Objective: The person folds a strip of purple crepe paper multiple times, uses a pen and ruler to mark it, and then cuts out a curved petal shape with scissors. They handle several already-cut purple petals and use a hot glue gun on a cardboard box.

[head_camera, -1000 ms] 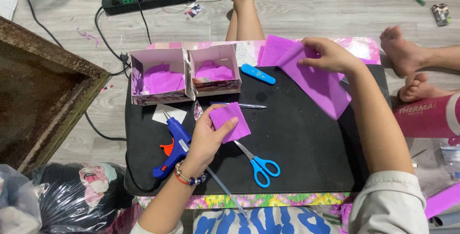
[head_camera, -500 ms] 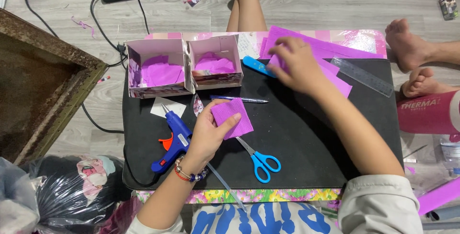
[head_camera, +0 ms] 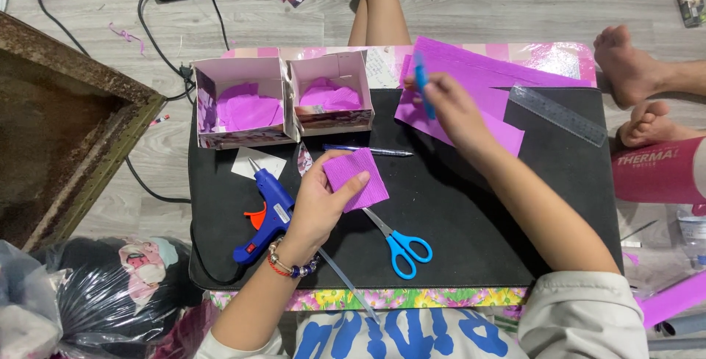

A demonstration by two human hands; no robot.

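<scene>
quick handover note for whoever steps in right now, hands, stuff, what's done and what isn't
Left hand: holds a folded purple crepe square flat on the black mat.
Right hand: pinches a slim blue tool, lifted above the purple crepe sheets.
Nearby: blue glue gun, blue scissors, pen, clear ruler.
Done: two small boxes already lined with purple crepe.
Left: the folded square is not cut or glued.

Home floor (head_camera: 471, 6), craft clutter, bare feet (head_camera: 632, 72)
</scene>
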